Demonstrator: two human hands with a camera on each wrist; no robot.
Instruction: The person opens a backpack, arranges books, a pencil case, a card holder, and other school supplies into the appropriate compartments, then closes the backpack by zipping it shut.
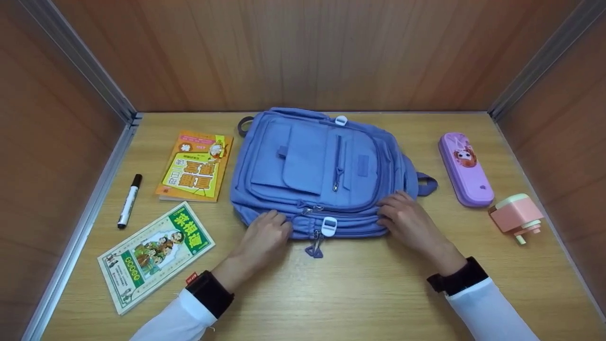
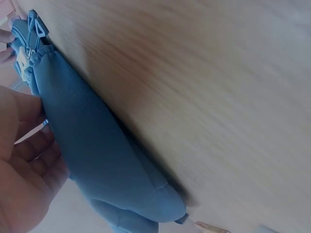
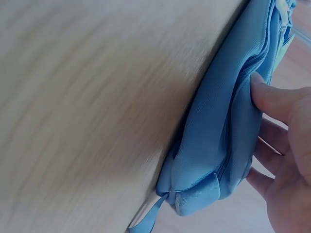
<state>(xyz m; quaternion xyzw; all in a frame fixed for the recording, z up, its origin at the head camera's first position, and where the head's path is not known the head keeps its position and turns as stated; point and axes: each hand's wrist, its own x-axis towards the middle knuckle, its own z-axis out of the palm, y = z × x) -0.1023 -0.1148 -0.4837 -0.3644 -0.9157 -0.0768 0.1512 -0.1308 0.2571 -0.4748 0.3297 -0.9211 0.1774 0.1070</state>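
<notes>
A blue-purple backpack (image 1: 307, 156) lies flat, front pocket up, its top handle (image 1: 427, 183) pointing right. My left hand (image 1: 266, 237) grips the near side edge towards the bag's bottom end. In the left wrist view its thumb presses the side fabric and its bent fingers lie over the upper face. My right hand (image 1: 411, 221) holds the same near side closer to the top end. In the right wrist view its thumb (image 3: 260, 90) is against a seam, with the fingers over the front. Between the hands are a white buckle (image 1: 329, 227) and two hanging zipper pulls (image 1: 314, 250).
Left of the backpack lie an orange book (image 1: 196, 166), a green-and-white book (image 1: 156, 258) and a black-capped marker (image 1: 129, 201). To the right are a purple pencil case (image 1: 466, 170) and a pink pencil sharpener (image 1: 516, 214). Wooden panels (image 1: 303, 57) enclose the table at the back and sides.
</notes>
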